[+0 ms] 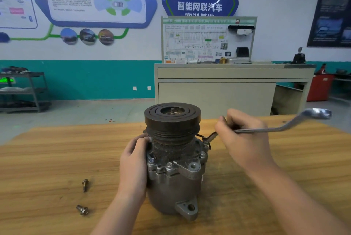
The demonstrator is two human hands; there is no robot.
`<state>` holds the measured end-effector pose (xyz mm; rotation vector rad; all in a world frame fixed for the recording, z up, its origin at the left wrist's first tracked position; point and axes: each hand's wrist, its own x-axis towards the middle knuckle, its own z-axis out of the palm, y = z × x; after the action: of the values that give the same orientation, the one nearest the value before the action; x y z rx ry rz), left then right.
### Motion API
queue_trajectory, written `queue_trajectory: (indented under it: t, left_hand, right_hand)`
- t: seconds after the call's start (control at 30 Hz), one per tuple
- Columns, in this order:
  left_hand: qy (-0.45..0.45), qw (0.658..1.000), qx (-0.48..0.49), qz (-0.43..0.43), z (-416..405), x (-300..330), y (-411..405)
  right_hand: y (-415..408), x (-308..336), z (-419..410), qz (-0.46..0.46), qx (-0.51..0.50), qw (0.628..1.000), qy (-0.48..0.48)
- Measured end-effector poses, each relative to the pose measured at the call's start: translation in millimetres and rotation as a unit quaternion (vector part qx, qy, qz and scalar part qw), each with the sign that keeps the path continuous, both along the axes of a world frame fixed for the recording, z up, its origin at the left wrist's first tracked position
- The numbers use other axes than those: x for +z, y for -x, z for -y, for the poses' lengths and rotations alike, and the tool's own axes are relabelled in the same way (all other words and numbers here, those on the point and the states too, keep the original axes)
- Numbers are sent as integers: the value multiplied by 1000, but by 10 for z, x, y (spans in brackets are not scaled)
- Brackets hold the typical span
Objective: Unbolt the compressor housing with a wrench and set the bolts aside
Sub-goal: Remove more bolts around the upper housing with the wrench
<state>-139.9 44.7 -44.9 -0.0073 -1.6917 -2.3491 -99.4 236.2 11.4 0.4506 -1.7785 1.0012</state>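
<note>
**Compressor held upright on the bench, wrench at a right-side bolt**

The compressor stands upright at the centre of the wooden table, its dark grooved pulley uppermost and the grey housing below. Flanged bolts remain seated around the housing shoulder, among them one on the near face and one at about 3 o'clock.

The left hand rests against the compressor at 9 o'clock, its fingers curved round the body just under the pulley and gripping it.

The right hand lies at 2 o'clock from the compressor, its fingers curled closed round the shank of the wrench. The wrench's near end angles down to the housing shoulder at roughly 2 o'clock; whether it is seated on a bolt head cannot be told. The far, offset ring end projects to the right, raised above the table.

Two loose bolts lie on the table at 8 o'clock from the compressor, well apart from it: the farther bolt lies roughly lengthwise toward the viewer, and the nearer bolt lies at a slant with its flanged head nearer the table's front edge.

Behind the table stand a beige cabinet carrying a wiring-diagram panel, and a metal shelf rack at 10 o'clock.
</note>
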Motion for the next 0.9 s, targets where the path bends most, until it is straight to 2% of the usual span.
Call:
queue_trajectory:
  t: [0.1, 0.13, 0.2, 0.27, 0.3, 0.37, 0.4, 0.43, 0.47, 0.53, 0.57, 0.6, 0.67, 0.7, 0.73, 0.77, 0.83, 0.9]
  left_hand:
    - [-1, 1000, 0, 2, 1, 8, -11]
    - [-3, 1000, 1, 1, 0, 10, -13]
    - [-8, 1000, 3, 3, -1, 18, -16]
    - [-10, 1000, 0, 9, 1, 15, -19]
    - [-12, 1000, -4, 10, 4, 13, -24]
    - [-14, 1000, -7, 2, 11, 9, -32]
    - [-12, 1000, -6, -1, 16, 6, -39]
    - [-10, 1000, -6, -4, 16, 4, -48]
    - [-8, 1000, -7, -7, 12, 5, -60]
    - [-4, 1000, -7, -7, 8, 15, -73]
    - [-2, 1000, -6, -8, 6, 18, -75]
    - [0, 1000, -5, -10, 6, 22, -80]
    - [7, 1000, -3, -14, 5, 31, -86]
    - [7, 1000, -2, -12, 2, 34, -89]
    - [3, 1000, -2, -9, 3, 36, -96]
    - [-1, 1000, -2, -5, 4, 39, -101]
    - [-8, 1000, -1, 4, 1, 39, -104]
    - [-13, 1000, -1, 12, -2, 42, -110]
  right_hand:
    - [-81, 24, 118, -106, -23, 977, -183]
    - [-91, -22, 139, -136, -40, 967, -210]
    - [-80, -136, 127, -167, -71, 962, -205]
    - [-44, -247, 42, -174, -46, 968, -176]
    - [-36, -288, -6, -152, 3, 979, -136]
    - [18, -315, -121, -49, 119, 991, 22]
    - [71, -293, -178, 22, 151, 982, 113]
    - [126, -258, -232, 98, 177, 960, 195]
    - [185, -233, -277, 177, 216, 922, 267]
    - [306, -215, -316, 318, 323, 802, 390]
    - [343, -222, -312, 348, 360, 749, 434]
    - [373, -232, -304, 347, 383, 713, 474]
    - [390, -230, -322, 284, 414, 665, 553]
    - [378, -223, -340, 245, 413, 666, 571]
    - [356, -219, -361, 216, 399, 693, 560]
    - [328, -208, -368, 204, 378, 739, 519]
    - [275, -211, -335, 203, 338, 835, 384]
    - [249, -245, -270, 222, 299, 899, 232]
